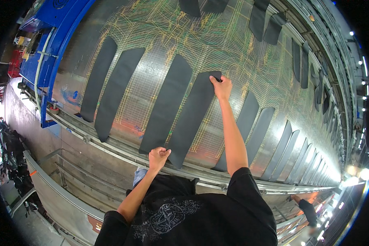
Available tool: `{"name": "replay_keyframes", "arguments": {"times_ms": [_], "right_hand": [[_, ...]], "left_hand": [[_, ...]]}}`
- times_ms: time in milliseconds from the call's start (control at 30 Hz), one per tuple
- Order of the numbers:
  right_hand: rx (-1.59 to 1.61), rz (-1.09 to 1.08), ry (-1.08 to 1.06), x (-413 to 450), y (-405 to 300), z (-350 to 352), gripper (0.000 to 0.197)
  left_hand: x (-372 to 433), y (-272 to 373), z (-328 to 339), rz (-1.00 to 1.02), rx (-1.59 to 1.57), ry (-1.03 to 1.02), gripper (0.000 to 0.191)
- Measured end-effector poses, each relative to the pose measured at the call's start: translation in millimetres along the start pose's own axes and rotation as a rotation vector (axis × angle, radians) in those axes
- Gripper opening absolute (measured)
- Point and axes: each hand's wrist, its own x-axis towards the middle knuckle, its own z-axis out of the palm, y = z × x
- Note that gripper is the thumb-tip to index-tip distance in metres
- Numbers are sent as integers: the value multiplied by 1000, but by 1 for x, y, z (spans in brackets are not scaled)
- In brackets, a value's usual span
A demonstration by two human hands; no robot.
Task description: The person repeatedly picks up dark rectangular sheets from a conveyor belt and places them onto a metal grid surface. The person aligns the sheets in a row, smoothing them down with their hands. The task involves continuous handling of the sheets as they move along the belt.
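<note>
A long black fabric panel [192,117] lies on the table in front of me. My right hand [222,86] pinches its far corner between thumb and fingers. At the near end, my left hand [159,157] has its fingers curled at the edge of the same panel; the pinch itself is partly hidden. Just left of this panel lies a similar black panel [169,101], a narrow gap between them. A further pair, a left panel [100,80] and a right panel [120,89], lies farther left.
The long metal table [141,89] bears yellow and green lines. More dark panels [249,117] run along it to the right. A blue machine frame [49,64] spans the left end. A metal rail [117,150] follows the near edge. Another person [307,212] is at the lower right.
</note>
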Motion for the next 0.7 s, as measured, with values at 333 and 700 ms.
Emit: {"name": "replay_keyframes", "arguments": {"times_ms": [333,700], "right_hand": [[36,-34,14,-1,-3,4,29],[17,-70,30,7,12,14,40]], "left_hand": [[3,9,-8,-13,37,-34,29],[1,16,-6,-73,-15,-48,29]]}}
